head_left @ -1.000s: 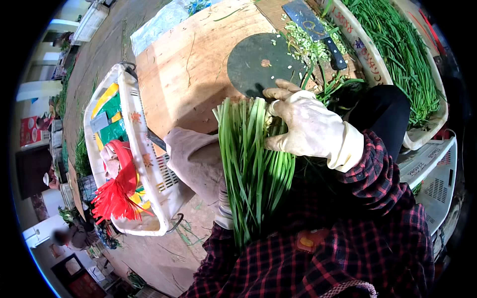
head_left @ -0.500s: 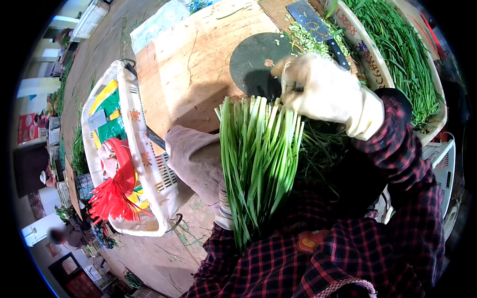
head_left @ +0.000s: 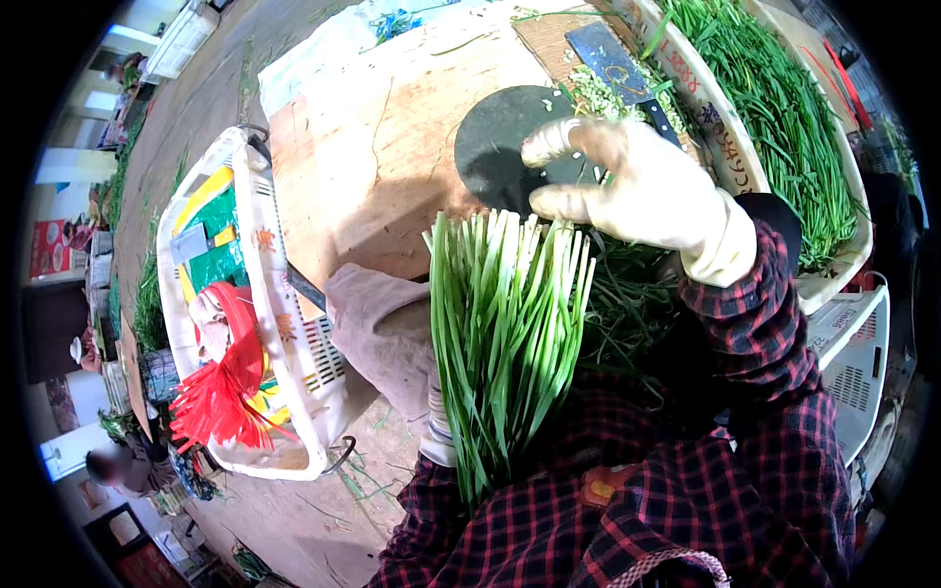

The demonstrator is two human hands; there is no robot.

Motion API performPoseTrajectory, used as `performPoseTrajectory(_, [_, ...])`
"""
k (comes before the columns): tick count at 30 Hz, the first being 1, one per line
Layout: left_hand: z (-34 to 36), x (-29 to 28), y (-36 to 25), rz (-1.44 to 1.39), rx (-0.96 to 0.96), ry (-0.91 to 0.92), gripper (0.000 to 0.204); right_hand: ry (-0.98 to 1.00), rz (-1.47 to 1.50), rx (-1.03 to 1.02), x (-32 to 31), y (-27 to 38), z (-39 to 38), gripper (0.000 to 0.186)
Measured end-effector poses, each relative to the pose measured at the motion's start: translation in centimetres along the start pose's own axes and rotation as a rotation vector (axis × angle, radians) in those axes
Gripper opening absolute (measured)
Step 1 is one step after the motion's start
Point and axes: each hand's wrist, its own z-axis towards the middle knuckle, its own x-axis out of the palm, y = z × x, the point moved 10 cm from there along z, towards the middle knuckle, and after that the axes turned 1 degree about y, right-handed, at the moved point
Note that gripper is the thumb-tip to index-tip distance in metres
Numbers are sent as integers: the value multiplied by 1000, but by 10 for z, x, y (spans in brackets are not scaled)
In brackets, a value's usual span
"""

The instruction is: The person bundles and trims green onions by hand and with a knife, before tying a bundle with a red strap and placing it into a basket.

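Observation:
A thick bunch of garlic chives stands in front of my body, its pale cut ends up and level, its green leaves hanging toward my lap. My left hand, in a white glove, is around the bunch from the left. Only its cuff shows; the fingers are hidden behind the stems. My right hand, also gloved in white, hovers just above and right of the cut ends. Its thumb and fingers are spread, with nothing between them. Beyond it, a dark round mat lies on the wooden board.
A cleaver lies among chopped stem bits at the board's far right. Behind it stands a white crate full of chives. At left, a white basket holds red ties and a small blade. Grey cloth drapes over my left knee.
My right hand has opened, its thumb and fingers spreading apart near the cut ends. The bunch stays in my left hand, and the view has shifted slightly.

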Motion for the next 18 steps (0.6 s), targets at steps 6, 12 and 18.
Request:
performPoseTrajectory(6, [1, 3, -6, -16, 20, 10, 79, -24, -21, -115, 15, 3, -42, 29])
performPoseTrajectory(12, [3, 8, -10, -25, 39, 27, 78, -88, -395, -127, 18, 28, -54, 14])
performPoseTrajectory(18, [2, 5, -19, -32, 77, 15, 77, 129, -466, -55, 49, 85, -74, 21])
